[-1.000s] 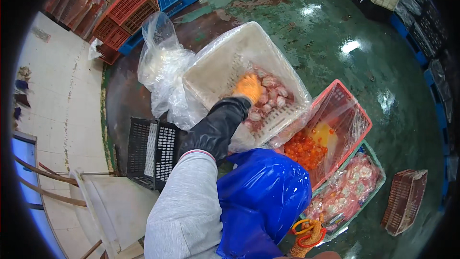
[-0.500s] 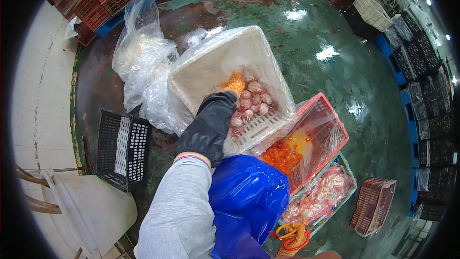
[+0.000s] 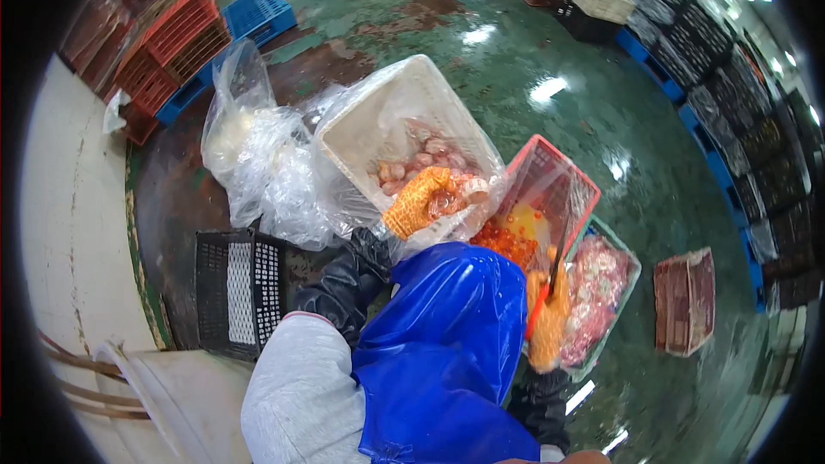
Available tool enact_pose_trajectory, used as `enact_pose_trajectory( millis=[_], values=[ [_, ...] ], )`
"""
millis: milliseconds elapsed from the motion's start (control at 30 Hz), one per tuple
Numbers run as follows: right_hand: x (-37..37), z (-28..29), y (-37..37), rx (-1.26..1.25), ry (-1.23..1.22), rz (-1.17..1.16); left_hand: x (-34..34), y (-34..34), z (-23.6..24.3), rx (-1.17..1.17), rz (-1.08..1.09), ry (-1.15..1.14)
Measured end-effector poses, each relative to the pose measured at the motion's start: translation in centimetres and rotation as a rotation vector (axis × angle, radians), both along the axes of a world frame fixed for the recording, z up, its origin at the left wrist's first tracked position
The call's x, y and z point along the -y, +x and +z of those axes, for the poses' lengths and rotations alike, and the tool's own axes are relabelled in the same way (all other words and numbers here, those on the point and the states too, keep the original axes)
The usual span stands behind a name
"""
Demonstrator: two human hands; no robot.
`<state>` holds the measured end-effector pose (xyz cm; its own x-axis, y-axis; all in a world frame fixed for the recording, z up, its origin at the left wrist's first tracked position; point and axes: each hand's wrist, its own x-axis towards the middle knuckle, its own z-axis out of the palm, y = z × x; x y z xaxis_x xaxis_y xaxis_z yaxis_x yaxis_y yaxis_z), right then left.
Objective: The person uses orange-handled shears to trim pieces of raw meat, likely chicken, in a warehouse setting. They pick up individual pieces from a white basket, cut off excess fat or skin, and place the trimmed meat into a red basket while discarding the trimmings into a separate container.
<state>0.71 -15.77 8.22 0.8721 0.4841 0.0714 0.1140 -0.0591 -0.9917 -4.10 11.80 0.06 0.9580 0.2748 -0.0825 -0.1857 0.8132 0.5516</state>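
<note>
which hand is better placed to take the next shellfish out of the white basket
Left, probably. The left hand in its orange glove is already at the white basket, on the pinkish shellfish. The right hand is lower, gripping a knife.

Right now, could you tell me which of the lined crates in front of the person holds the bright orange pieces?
It is the red crate in the middle. The white crate, where the left hand grips pale pink pieces, and the green crate of pinkish meat hold none.
</note>
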Motion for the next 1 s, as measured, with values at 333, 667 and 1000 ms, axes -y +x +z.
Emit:
enact_pose_trajectory(
  millis=[333, 667, 1000],
  values=[
    [0.6, -2.8, 1.0, -0.042, 0.021, -0.019, 8.4, -1.9, 7.8, 0.09, -0.161, 0.126],
    [0.7, -3.4, 0.6, -0.43, 0.471, 0.004, 12.3, -2.3, 10.2, 0.129, -0.323, -0.206],
    [-1.2, -1.5, -3.4, 0.006, 0.312, -0.075, 16.2, -1.2, 5.9, -0.091, 0.065, 0.458]
  ],
)
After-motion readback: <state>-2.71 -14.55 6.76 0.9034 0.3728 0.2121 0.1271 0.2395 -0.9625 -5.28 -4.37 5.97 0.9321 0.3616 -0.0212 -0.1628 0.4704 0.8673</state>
